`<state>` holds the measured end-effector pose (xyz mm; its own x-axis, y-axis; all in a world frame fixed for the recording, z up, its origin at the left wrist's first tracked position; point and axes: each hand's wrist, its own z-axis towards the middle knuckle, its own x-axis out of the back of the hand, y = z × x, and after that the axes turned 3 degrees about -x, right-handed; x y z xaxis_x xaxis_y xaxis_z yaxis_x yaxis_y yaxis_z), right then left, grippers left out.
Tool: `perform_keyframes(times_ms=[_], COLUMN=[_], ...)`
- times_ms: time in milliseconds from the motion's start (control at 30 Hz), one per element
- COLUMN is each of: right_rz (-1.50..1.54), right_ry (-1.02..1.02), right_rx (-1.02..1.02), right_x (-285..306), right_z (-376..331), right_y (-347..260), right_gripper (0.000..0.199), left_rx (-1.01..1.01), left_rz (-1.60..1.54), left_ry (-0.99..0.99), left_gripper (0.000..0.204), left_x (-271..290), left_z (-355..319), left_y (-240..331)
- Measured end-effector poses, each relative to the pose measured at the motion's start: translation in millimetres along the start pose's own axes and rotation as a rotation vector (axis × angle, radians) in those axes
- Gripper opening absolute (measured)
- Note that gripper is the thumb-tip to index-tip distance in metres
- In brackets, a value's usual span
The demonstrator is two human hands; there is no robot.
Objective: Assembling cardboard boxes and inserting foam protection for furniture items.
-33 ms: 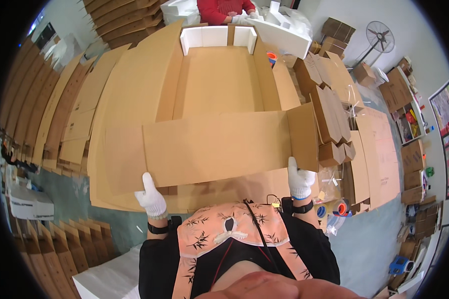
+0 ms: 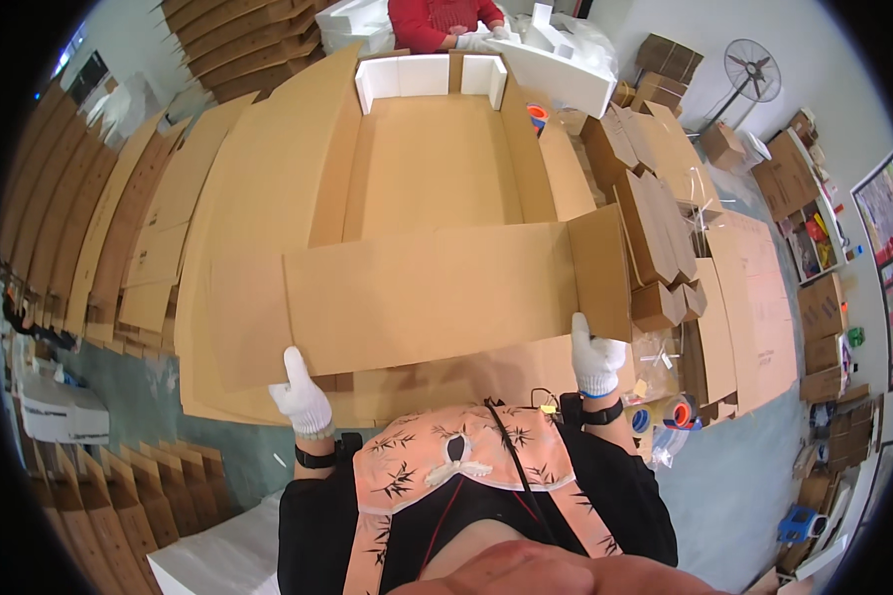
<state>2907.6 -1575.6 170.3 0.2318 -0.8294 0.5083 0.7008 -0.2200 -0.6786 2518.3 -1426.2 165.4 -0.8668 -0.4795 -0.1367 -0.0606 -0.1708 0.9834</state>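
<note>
A large cardboard box (image 2: pixel 432 169) lies opened out in front of me, with white foam pieces (image 2: pixel 407 76) lining its far end. Its near side is a broad cardboard flap (image 2: pixel 432 297), tilted up toward me. At the flap's lower left corner, my left hand (image 2: pixel 301 395), in a white knit glove, grips the edge with the thumb on the face. My right hand (image 2: pixel 596 359), gloved the same way, holds the lower right edge beside a folded end panel (image 2: pixel 599 273). The fingers of both hands are mostly hidden behind the cardboard.
Across the box a person in red (image 2: pixel 437 25) handles white foam (image 2: pixel 556 74). Folded cardboard pieces (image 2: pixel 655 238) are stacked at the right, with tape rolls (image 2: pixel 679 412) near my right arm. Flat cardboard sheets (image 2: pixel 159 238) stand at the left. A fan (image 2: pixel 751 71) is at the far right.
</note>
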Motion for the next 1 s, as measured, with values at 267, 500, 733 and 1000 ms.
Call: perform_keyframes(times_ms=[267,500,733,1000], right_rz=[0.077,0.074,0.079,0.062], right_ry=[0.034,0.030,0.029,0.094], right_rx=[0.012,0.059,0.081,0.136], right_x=[7,11,12,27], right_z=[2,6,10,27], right_y=[-9,-4,-3,-19], right_gripper=[0.013,0.012,0.012,0.017], left_rx=[-0.021,-0.033,-0.006,-0.149], left_rz=[-0.055,-0.043,0.003,0.025], left_ry=[-0.064,-0.136,-0.059,-0.020], left_gripper=[0.030,0.030,0.029,0.032], left_x=[-12,-8,-11,-8], left_z=[-4,-2,-2,-2], left_y=[9,-1,-1,22])
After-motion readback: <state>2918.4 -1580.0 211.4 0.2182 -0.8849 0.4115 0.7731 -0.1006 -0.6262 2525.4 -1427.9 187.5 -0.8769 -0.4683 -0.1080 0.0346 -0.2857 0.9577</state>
